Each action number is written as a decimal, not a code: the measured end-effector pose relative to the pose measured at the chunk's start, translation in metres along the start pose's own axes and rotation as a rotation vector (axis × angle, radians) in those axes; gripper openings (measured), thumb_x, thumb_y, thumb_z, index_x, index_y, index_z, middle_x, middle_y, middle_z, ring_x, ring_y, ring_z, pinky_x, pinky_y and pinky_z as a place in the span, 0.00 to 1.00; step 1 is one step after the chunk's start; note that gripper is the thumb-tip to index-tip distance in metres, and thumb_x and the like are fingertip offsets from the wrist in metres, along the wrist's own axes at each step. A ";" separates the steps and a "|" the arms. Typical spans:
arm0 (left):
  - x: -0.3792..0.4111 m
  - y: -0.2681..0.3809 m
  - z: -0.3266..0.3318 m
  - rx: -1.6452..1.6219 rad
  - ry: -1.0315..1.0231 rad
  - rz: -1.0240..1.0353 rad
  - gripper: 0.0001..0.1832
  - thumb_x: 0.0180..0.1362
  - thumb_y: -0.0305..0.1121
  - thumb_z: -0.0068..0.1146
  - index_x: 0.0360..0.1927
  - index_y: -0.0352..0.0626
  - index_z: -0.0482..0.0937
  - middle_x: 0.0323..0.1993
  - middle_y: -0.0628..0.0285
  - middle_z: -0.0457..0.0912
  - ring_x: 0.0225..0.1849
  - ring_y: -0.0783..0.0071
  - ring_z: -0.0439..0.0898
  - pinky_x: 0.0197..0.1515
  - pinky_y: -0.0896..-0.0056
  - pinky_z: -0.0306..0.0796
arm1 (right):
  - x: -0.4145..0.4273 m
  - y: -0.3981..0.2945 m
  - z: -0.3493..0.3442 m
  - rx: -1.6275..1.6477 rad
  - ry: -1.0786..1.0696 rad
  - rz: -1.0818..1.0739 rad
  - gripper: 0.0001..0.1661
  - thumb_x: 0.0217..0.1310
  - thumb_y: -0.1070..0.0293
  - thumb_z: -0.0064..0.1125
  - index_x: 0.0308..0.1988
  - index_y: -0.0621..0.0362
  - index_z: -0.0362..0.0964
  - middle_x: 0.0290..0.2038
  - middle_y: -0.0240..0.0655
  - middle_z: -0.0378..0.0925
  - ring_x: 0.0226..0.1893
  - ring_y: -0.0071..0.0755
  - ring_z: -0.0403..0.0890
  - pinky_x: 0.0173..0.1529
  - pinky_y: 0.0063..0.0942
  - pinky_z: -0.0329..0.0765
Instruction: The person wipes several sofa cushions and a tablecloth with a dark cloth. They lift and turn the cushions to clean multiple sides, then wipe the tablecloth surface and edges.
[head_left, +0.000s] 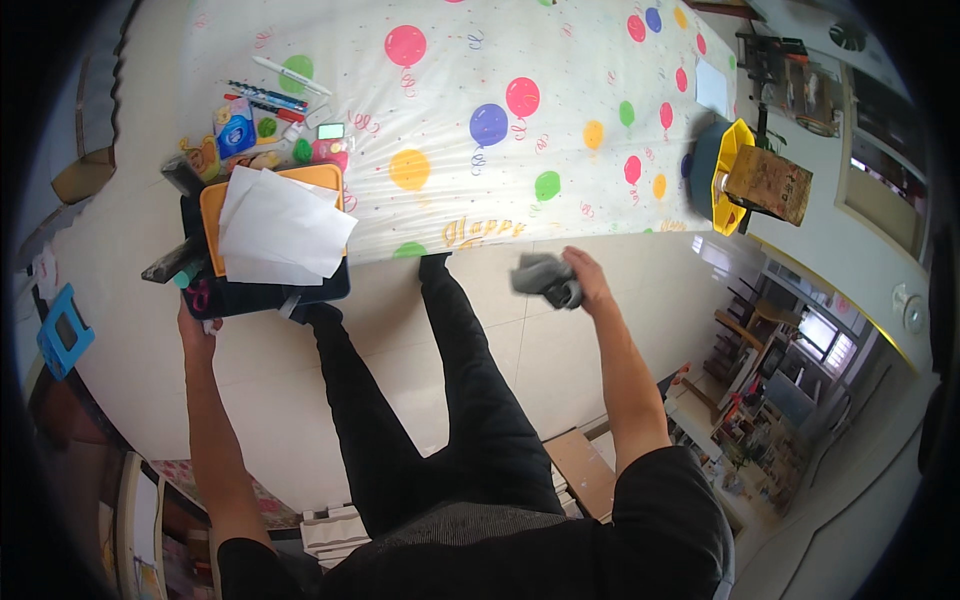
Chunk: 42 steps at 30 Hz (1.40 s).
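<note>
My left hand (198, 327) is at the near left corner of a dark blue tray (262, 298) and a small white crumpled thing; its fingers are partly hidden. On the dark tray lies an orange tray (327, 175) with loose white paper sheets (285, 229) on top. Dark cylindrical things (182, 178) and pink-handled scissors (199, 295) are at its left side. My right hand (589, 279) holds a grey and black object (547, 280), blurred, past the near edge of the table and above the floor.
A table with a balloon-print cover (465, 172) spans the front. Pens (270, 97), a blue packet (235, 127) and small toys lie at its left. A yellow and grey container (712, 176) with a brown box (771, 184) stands at its right end. A blue plastic frame (65, 331) is far left.
</note>
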<state>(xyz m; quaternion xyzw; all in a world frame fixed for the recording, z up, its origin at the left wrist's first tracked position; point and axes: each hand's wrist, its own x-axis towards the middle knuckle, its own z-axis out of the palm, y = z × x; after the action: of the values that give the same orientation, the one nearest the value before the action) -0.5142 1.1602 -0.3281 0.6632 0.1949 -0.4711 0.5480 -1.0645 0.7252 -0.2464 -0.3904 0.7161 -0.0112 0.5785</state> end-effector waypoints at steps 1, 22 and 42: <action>0.005 -0.003 -0.002 -0.028 -0.020 0.042 0.15 0.65 0.47 0.46 0.43 0.47 0.73 0.28 0.69 0.76 0.25 0.79 0.75 0.24 0.78 0.68 | 0.005 -0.008 -0.002 0.124 0.116 0.042 0.21 0.62 0.64 0.53 0.52 0.62 0.66 0.40 0.38 0.76 0.38 0.31 0.78 0.44 0.28 0.78; 0.049 -0.010 -0.035 -0.114 -0.148 0.130 0.22 0.67 0.44 0.43 0.58 0.42 0.67 0.52 0.61 0.75 0.53 0.70 0.74 0.57 0.68 0.69 | 0.041 0.015 0.001 0.564 -0.063 0.068 0.20 0.67 0.60 0.44 0.48 0.64 0.71 0.42 0.38 0.79 0.41 0.34 0.80 0.45 0.30 0.79; 0.049 -0.015 -0.031 0.036 -0.113 0.276 0.11 0.61 0.28 0.50 0.46 0.38 0.74 0.40 0.62 0.78 0.40 0.76 0.76 0.45 0.74 0.71 | 0.031 0.027 -0.051 0.300 0.172 0.009 0.21 0.63 0.60 0.53 0.49 0.65 0.71 0.40 0.37 0.77 0.38 0.30 0.79 0.44 0.29 0.77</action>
<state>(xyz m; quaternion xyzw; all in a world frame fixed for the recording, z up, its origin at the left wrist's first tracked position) -0.4892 1.1809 -0.3782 0.6656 0.0620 -0.4313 0.6059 -1.1229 0.7043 -0.2672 -0.2939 0.7549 -0.1488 0.5671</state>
